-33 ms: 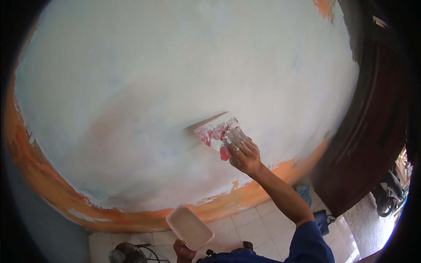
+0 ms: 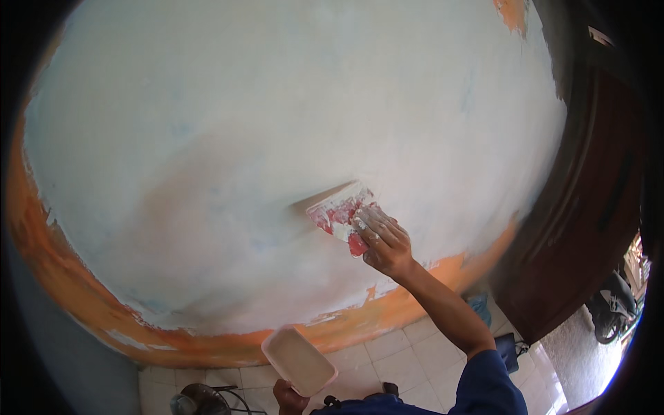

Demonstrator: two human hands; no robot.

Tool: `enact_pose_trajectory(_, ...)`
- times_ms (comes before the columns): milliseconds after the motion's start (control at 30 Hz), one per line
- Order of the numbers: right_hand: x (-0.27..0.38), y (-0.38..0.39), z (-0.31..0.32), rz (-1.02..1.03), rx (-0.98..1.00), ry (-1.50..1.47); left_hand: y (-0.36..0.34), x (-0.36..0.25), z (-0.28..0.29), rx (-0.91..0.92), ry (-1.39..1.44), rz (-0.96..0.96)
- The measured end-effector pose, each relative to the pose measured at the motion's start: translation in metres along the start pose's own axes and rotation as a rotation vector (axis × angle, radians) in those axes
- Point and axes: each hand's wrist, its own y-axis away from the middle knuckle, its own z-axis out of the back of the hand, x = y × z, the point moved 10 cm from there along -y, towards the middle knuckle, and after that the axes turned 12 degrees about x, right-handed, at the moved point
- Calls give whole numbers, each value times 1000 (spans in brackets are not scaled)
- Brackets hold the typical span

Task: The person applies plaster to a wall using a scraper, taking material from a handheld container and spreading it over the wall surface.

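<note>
My right hand was clamped on the smeared scraper, its wide edge against the pale wall. That edge faced up and left — its long axis slanting from lower left to upper right — while the red end pointed down. My fingers hid part of it. My left hand, partly behind the tray it gripped, lost its forearm below the view; the tray's contents were hard to make out.

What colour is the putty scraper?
The putty scraper is red, smeared with white; the head view shows it.
</note>
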Motion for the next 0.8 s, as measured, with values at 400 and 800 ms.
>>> enact_pose_trajectory(400, -123, -136, 34, -252, 319, 85, 32, 82, 49, -251, 944, 50)
enact_pose_trajectory(800, -144, -211, 74, -194, 226, 488, 9, 30, 29, -74, 822, -96)
